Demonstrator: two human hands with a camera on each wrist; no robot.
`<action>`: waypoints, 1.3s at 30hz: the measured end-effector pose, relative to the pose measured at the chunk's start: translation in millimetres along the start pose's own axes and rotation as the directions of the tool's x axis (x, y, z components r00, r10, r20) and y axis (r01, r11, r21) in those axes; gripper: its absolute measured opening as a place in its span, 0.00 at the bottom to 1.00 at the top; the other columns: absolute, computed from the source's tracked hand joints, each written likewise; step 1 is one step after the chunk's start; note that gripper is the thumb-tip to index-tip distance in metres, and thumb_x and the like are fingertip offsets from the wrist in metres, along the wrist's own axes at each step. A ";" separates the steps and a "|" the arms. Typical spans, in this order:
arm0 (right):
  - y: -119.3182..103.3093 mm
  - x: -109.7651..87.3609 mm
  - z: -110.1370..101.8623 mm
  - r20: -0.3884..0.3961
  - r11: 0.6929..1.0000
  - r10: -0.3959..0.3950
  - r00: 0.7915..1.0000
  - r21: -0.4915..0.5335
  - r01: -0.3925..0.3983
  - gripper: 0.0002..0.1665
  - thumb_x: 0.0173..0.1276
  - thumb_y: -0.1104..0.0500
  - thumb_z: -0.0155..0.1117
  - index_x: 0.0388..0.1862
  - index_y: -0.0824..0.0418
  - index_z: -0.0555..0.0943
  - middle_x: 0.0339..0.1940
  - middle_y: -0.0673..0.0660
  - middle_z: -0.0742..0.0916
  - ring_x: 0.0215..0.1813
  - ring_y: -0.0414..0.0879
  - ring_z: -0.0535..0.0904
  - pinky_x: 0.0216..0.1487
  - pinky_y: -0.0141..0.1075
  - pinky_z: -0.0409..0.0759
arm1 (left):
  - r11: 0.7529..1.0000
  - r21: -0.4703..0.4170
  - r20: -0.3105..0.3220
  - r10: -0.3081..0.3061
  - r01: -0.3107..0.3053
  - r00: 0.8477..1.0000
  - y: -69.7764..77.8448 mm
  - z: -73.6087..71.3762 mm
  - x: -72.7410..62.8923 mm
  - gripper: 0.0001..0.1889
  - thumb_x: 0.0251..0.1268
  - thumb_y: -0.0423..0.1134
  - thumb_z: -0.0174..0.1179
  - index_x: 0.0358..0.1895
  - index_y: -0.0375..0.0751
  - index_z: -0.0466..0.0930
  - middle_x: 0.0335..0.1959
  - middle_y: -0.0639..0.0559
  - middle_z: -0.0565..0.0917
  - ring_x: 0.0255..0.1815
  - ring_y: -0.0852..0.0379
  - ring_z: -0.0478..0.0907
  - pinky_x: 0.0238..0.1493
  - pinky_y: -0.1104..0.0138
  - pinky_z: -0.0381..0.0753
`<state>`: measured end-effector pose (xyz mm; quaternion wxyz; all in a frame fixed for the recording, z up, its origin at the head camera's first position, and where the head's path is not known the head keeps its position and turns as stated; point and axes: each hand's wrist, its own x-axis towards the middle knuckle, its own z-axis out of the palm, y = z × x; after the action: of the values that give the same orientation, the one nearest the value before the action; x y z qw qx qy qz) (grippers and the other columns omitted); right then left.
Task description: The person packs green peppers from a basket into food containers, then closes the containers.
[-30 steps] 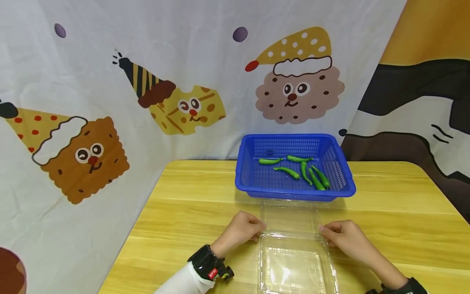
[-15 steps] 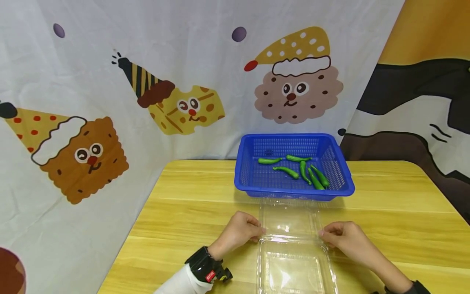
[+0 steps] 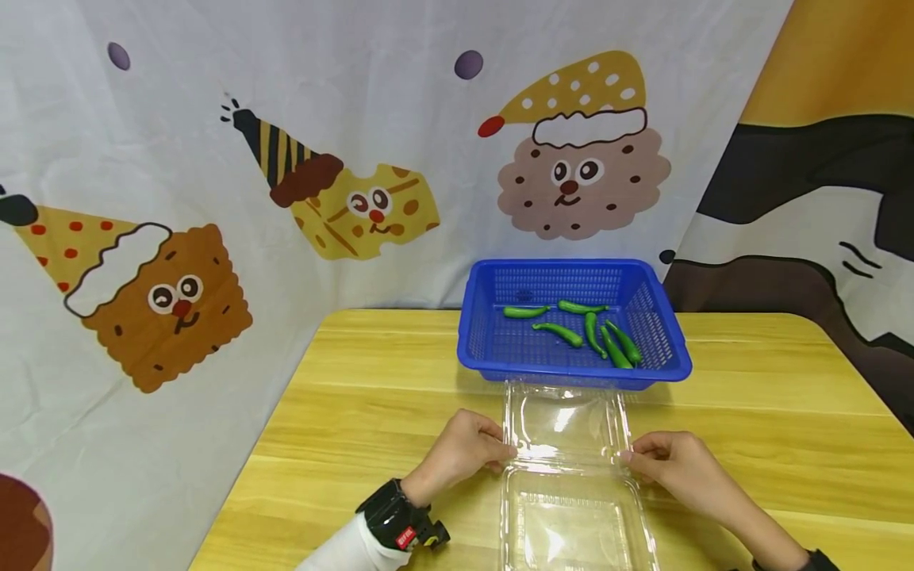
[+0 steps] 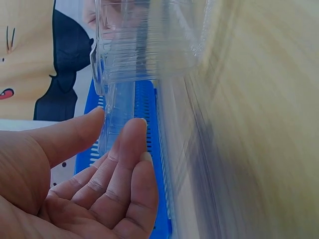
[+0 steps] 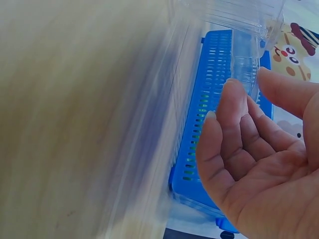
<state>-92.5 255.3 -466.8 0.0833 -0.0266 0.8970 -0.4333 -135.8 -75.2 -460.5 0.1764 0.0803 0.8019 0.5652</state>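
Observation:
A clear plastic clamshell container (image 3: 571, 527) lies unfolded on the table, its base toward me and its lid (image 3: 567, 420) toward the basket. My left hand (image 3: 467, 446) pinches the lid's left edge close to the fold. On the opposite side, my right hand (image 3: 667, 460) holds the right edge between thumb and fingers. Both wrist views show the thumb and fingertips on either side of the thin clear rim. No contents show in the container. Behind it stands a blue basket (image 3: 574, 374) with several green chili peppers (image 3: 558, 334) on its bottom.
The wooden table (image 3: 371, 404) runs to rounded corners at the back. A curtain (image 3: 400, 87) printed with cartoon snacks hangs right behind it and along the left side. The lid's far edge lies close against the basket's front.
The lid's far edge has risen a little against the basket front, and its fold has shifted slightly toward me. Both hands keep their hold. Basket and peppers stay put.

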 end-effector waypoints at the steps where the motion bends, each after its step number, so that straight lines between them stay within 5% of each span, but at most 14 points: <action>1: -0.8 -0.2 0.0 -0.001 1.000 0.000 1.000 0.001 0.000 0.11 0.72 0.52 0.72 0.39 0.60 0.89 0.28 0.50 0.88 0.29 0.42 0.80 0.28 0.32 0.82 | 1.000 -0.003 0.001 0.000 0.000 1.000 0.3 -0.3 -0.3 0.04 0.57 0.29 0.76 0.31 0.35 0.89 0.23 0.47 0.88 0.23 0.45 0.87 0.27 0.55 0.89; 20: -1.2 -4.8 0.7 0.001 1.000 0.003 1.000 0.015 -0.003 0.10 0.70 0.55 0.74 0.41 0.61 0.89 0.34 0.50 0.90 0.34 0.38 0.82 0.33 0.31 0.86 | 0.998 -0.058 0.034 -0.029 0.031 0.999 1.8 -4.5 -10.1 0.06 0.59 0.28 0.74 0.35 0.31 0.87 0.28 0.43 0.90 0.28 0.39 0.88 0.36 0.50 0.93; 39: -5.9 -9.4 3.7 0.010 1.000 -0.008 1.000 -0.013 0.008 0.11 0.68 0.53 0.76 0.38 0.59 0.88 0.31 0.48 0.88 0.34 0.38 0.79 0.33 0.30 0.83 | 0.997 -0.061 0.056 -0.047 0.051 0.997 3.6 -2.4 -17.5 0.08 0.59 0.25 0.72 0.32 0.33 0.80 0.26 0.45 0.88 0.27 0.45 0.88 0.35 0.52 0.93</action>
<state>-82.8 249.8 -463.2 0.0860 -0.0327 0.8992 -0.4278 -120.7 -81.9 -453.0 0.2144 0.0703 0.7805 0.5830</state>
